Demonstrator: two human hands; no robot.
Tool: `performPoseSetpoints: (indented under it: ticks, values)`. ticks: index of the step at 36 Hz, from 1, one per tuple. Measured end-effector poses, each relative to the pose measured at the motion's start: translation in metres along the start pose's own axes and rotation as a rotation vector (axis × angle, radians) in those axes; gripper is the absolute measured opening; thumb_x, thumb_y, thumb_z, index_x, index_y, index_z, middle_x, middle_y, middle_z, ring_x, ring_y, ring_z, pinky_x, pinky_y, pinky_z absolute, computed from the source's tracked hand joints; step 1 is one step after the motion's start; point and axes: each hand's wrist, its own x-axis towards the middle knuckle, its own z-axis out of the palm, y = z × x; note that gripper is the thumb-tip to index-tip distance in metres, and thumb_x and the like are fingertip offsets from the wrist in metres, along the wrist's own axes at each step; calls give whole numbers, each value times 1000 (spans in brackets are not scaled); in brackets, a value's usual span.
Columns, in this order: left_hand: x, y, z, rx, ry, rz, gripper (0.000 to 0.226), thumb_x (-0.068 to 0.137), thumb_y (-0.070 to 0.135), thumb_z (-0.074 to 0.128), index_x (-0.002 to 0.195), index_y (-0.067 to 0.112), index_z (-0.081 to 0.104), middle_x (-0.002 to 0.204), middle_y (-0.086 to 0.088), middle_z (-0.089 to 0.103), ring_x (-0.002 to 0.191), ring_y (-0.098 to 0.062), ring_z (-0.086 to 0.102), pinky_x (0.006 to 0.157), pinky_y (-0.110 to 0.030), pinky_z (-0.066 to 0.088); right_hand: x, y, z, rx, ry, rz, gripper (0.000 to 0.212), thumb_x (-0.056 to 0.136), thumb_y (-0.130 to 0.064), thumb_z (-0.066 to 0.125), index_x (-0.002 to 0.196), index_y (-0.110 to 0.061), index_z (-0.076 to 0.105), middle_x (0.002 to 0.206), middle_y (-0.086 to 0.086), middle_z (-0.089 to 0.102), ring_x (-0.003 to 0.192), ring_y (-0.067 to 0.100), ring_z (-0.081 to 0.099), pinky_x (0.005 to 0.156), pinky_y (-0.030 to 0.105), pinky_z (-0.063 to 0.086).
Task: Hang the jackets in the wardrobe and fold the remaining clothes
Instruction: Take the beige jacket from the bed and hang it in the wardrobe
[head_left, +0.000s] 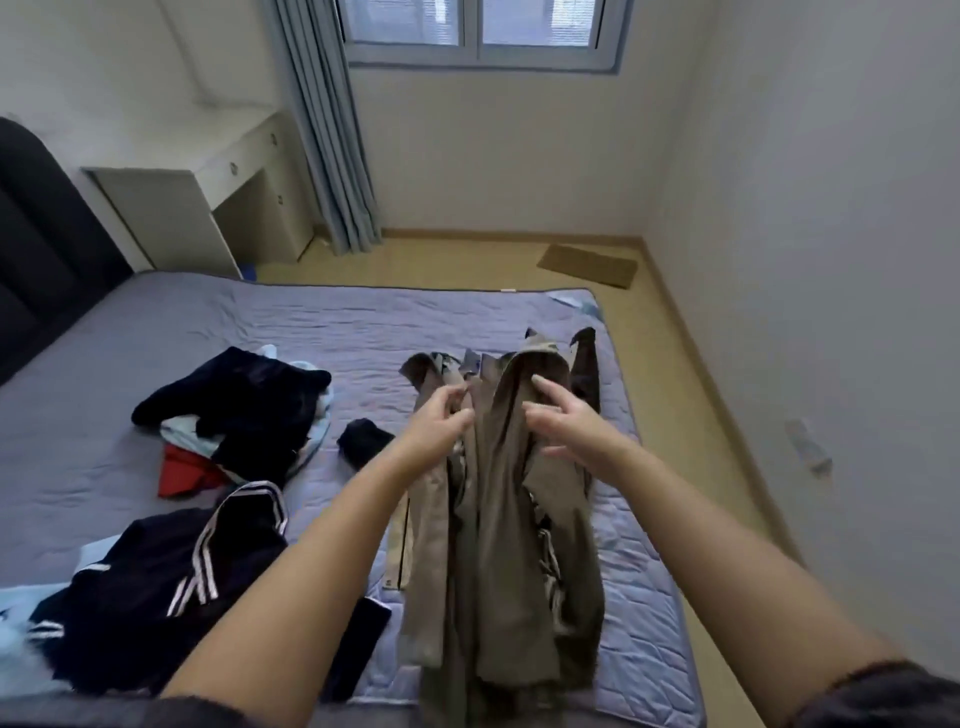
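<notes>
the jacket (501, 525), olive matte cloth bunched in long folds, runs collar at 12 o'clock to hem at 6 over the quilted bed (218, 322). the left hand (441, 423) pinches it; the right hand (569, 423), fingers loosely spread, touches it.

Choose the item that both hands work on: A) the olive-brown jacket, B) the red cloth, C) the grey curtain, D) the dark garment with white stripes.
A: the left hand and the right hand are both at the olive-brown jacket, while the striped garment lies apart on the bed.
</notes>
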Motion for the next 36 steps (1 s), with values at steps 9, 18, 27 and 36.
performPoseSetpoints:
  ticks: [9,18,27,36]
  values:
    - [-61,-198,68,35,-21,-534,13,92,11,50,95,16,61,102,-10,66,79,-19,58,57,-23,41,-10,196,35,-43,61,517,33,93,-2,47,125,-2,54,101,17,67,66,15,54,42,14,37]
    - [-90,-330,140,-42,-91,-800,21,95,8,48,83,17,62,91,-6,68,90,-26,64,67,-29,42,10,339,90,-99,-75,696,18,93,-4,40,99,-11,55,78,3,62,56,9,53,38,16,33]
    - [-65,-458,170,-228,105,-1003,25,98,4,44,80,8,61,79,-8,67,65,-18,58,56,-26,39,68,452,157,-30,-89,834,16,91,-7,43,91,-16,56,78,1,62,53,9,51,42,17,32]
    - [26,-530,170,-843,507,-900,30,101,19,42,126,3,48,110,-14,60,96,-28,60,72,-33,52,143,505,211,691,348,798,47,83,-17,73,119,-13,44,114,8,62,100,21,64,66,32,53]
